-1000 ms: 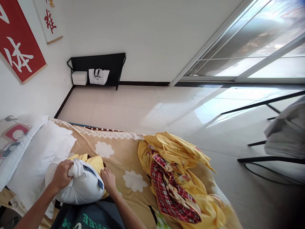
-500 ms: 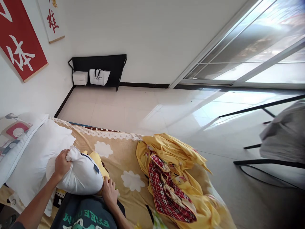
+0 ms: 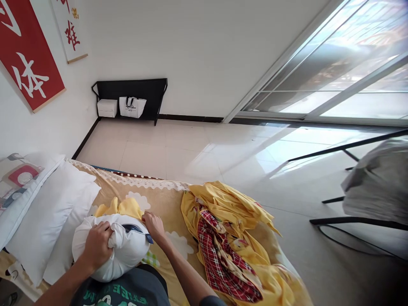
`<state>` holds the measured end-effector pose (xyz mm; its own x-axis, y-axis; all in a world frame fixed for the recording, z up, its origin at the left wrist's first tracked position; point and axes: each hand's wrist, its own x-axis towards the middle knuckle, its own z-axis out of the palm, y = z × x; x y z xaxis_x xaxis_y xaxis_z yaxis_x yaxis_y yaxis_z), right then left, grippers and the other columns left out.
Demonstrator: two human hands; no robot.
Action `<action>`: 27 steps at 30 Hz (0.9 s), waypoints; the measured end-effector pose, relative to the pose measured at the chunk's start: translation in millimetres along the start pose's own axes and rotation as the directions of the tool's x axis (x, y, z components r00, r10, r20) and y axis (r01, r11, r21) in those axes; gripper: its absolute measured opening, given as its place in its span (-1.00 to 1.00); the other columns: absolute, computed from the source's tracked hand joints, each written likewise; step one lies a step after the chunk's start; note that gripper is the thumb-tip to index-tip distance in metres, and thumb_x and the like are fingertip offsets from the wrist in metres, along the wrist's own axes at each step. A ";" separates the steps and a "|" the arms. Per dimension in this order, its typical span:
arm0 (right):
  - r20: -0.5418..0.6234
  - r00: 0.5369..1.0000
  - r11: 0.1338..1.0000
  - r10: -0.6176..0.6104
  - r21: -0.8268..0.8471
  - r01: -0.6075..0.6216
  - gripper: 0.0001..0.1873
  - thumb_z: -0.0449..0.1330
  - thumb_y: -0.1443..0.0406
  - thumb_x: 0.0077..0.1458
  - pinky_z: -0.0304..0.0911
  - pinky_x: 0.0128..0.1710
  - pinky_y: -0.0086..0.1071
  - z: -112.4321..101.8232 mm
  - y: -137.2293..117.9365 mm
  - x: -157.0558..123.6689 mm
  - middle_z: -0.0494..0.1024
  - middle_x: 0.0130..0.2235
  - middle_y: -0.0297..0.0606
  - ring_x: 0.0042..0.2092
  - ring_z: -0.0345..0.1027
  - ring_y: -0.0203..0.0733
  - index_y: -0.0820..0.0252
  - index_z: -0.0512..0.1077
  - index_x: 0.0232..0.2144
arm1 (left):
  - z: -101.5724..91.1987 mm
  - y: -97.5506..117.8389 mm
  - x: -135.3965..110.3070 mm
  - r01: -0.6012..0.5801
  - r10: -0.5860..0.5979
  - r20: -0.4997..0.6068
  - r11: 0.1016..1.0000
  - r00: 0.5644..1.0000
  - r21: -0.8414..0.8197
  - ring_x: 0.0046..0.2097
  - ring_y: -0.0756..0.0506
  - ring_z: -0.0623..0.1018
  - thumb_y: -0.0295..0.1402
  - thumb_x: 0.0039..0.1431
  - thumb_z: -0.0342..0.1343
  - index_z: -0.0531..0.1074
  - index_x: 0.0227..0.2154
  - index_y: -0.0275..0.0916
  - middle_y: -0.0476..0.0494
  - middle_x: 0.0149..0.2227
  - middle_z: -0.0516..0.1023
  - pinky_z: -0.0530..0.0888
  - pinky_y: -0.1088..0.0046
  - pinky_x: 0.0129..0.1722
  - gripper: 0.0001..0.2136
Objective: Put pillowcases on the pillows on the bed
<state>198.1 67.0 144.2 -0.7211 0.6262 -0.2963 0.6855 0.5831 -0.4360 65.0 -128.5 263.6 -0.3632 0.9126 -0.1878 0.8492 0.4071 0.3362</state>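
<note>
A bare white pillow (image 3: 123, 250) is bunched up against my body at the near edge of the bed. My left hand (image 3: 98, 248) is closed, gripping a fold of it from the left. My right hand (image 3: 154, 224) rests at the pillow's right end, fingers curled on the edge of a yellow pillowcase (image 3: 124, 208) that sticks out behind the pillow. The bed wears a tan sheet with white clouds (image 3: 165, 199).
Two white pillows (image 3: 47, 216) lie at the head of the bed on the left. A heap of yellow and red-plaid cloth (image 3: 229, 238) lies to the right. Beyond are a tiled floor, a black shelf (image 3: 132, 91) with a bag, and a chair with grey cloth (image 3: 376, 187).
My left hand slid down and right along the white pillow, pressing it lower. My right hand moved up to the pillow's far right end, and more of the yellow pillowcase shows.
</note>
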 end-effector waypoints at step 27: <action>0.021 0.971 0.972 -0.237 0.010 0.237 -0.79 0.14 0.53 -0.05 0.12 -0.03 -0.22 16.6 -53.3 41.9 0.57 -0.18 -0.12 -0.04 0.35 -0.04 0.18 0.49 -0.43 | -14.8 22.6 6.9 0.027 -0.024 0.218 1.000 0.976 -0.012 -0.14 -0.23 0.59 -0.53 -0.03 -0.09 0.55 -0.23 -0.21 -0.20 -0.20 0.61 0.45 0.26 -0.17 -0.63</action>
<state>129.6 53.5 140.9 -0.8649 0.4594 -0.2023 0.4944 0.7094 -0.5024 76.0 -112.4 283.5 -0.2911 0.8726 -0.3923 0.8345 0.4321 0.3418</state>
